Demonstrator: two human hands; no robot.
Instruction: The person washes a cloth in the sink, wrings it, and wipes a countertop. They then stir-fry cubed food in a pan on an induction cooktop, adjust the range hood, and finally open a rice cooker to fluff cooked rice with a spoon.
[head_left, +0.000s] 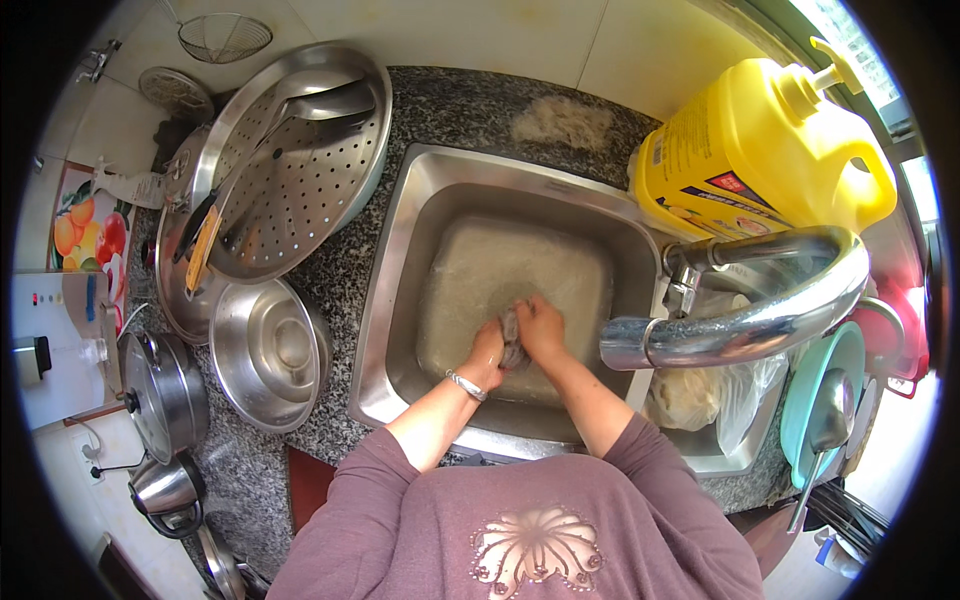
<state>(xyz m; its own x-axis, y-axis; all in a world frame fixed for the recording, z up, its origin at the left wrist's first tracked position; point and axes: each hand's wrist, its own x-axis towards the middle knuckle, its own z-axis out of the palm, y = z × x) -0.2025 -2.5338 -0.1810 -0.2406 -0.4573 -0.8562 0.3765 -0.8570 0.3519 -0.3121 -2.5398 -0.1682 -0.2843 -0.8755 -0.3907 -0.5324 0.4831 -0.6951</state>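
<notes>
Both my hands are low in the stainless steel sink basin (637, 247), over cloudy greyish water (480, 255). A wet grey cloth (512, 337) is bunched between them. My left hand (487, 346), with a silver bracelet at the wrist, grips it from the left. My right hand (540, 326) has its fingers closed around the cloth's right side. Part of the cloth is hidden by the hands. The chrome faucet (750, 345) arches in from the right, its spout end beside my right forearm; no running water shows.
A large yellow pump jug (720, 150) stands behind the faucet. Plastic bags (686, 397) fill the side basin, with a turquoise basin (799, 405) beyond. On the left granite counter are a perforated steel tray (300, 180) holding utensils, a steel bowl (262, 367) and a lidded pot (161, 390).
</notes>
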